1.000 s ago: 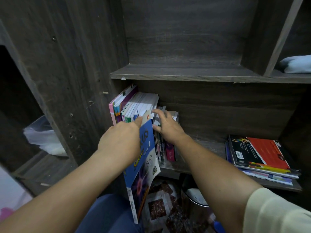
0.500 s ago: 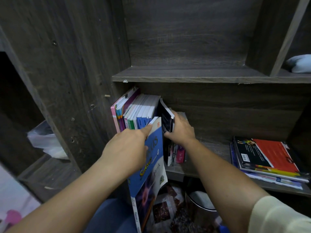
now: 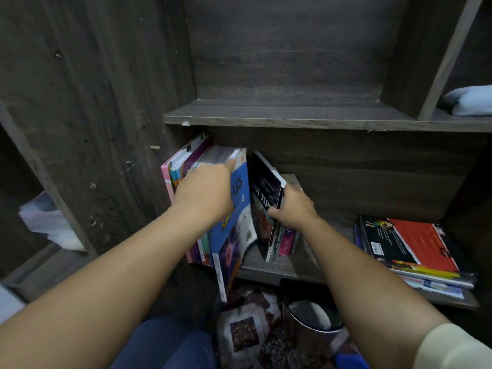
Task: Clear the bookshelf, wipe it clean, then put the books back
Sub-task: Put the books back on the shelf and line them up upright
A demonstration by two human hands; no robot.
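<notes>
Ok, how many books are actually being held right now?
2: a blue book in the left hand, and a black book in the right hand. The hands may hide others.

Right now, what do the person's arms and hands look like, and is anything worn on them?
The left hand and right hand are bare: no gloves, and no ring, watch or bracelet shows. Both forearms are uncovered. A pale cream sleeve covers the right upper arm at the lower right corner; no sleeve shows on the left arm.
</notes>
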